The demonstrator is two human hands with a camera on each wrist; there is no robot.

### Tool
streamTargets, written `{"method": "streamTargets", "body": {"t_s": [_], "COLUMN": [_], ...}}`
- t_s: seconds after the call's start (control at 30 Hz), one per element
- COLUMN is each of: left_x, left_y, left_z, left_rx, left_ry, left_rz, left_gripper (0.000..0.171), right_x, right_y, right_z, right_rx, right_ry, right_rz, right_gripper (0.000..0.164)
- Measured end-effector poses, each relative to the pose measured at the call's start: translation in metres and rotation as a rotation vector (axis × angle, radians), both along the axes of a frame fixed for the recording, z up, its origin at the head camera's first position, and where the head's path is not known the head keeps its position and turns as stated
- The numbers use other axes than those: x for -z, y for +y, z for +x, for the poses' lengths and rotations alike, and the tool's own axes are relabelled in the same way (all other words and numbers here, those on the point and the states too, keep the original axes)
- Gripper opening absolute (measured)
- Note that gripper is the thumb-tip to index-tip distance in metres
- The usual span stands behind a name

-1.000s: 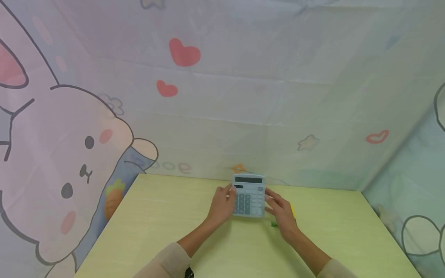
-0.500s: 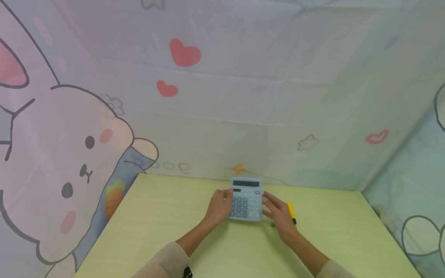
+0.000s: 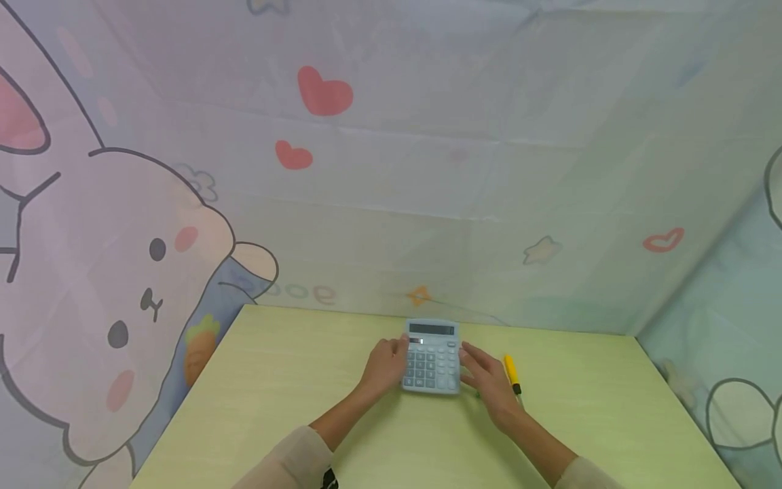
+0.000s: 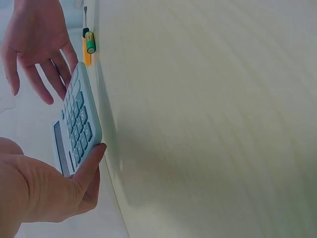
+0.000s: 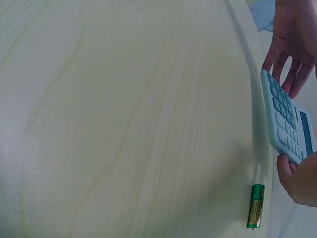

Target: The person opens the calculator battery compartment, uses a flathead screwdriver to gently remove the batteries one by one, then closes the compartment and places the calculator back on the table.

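A pale blue calculator (image 3: 431, 357) is tilted up over the table, its display and keys facing me. My left hand (image 3: 386, 365) grips its left edge, thumb on the front and fingers behind. At the opposite edge is my right hand (image 3: 489, 380), fingers spread and fairly straight, with fingertips right at the side. In the left wrist view the calculator (image 4: 81, 111) shows edge-on, above its shadow on the tabletop. A green battery (image 5: 255, 207) lies near my right hand, mostly hidden by that hand in the head view.
Just right of my right hand lies a screwdriver (image 3: 512, 370) with a yellow and black handle. The pale yellow-green table (image 3: 293, 367) meets a printed cloth backdrop (image 3: 391, 204) with a cartoon rabbit and hearts at the back and sides.
The calculator has come lower and slightly left, closer to me, with both hands moving along. More of the screwdriver shows beside my right hand, and less of the battery.
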State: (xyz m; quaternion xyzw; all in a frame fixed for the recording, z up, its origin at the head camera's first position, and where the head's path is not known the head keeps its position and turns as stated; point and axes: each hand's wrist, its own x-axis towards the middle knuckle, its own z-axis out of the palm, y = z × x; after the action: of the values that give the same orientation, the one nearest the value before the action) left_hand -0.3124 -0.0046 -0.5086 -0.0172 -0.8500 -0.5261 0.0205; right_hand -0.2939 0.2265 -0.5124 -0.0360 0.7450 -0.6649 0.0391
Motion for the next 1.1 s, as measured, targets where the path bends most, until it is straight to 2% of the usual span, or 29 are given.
{"method": "streamTargets", "body": {"t_s": [0.3, 0.5, 0.83, 1.1], "left_x": [0.0041, 0.0065, 0.0069, 0.0074], "left_y": [-0.0009, -0.0017, -0.0017, -0.0018], "left_z": [0.0006, -0.0012, 0.0005, 0.0006], "left_rx": [-0.006, 0.001, 0.047, 0.061], "left_ry": [-0.038, -0.038, -0.052, -0.050], "left_rz": [0.006, -0.016, -0.039, -0.038], "left_gripper": [0.065, 0.064, 0.063, 0.064], "right_x": [0.0044, 0.0035, 0.0060, 0.0047], "right_y": [0.0009, 0.0004, -0.0008, -0.0010], "right_z": [0.0005, 0.0015, 0.0013, 0.0010], "right_rx": [-0.044, -0.059, -0.073, -0.087], "right_ry": [-0.031, -0.043, -0.059, -0.075], "right_rz": [0.023, 0.023, 0.072, 0.090], "right_gripper": [0.076, 0.075, 0.068, 0.071]}}
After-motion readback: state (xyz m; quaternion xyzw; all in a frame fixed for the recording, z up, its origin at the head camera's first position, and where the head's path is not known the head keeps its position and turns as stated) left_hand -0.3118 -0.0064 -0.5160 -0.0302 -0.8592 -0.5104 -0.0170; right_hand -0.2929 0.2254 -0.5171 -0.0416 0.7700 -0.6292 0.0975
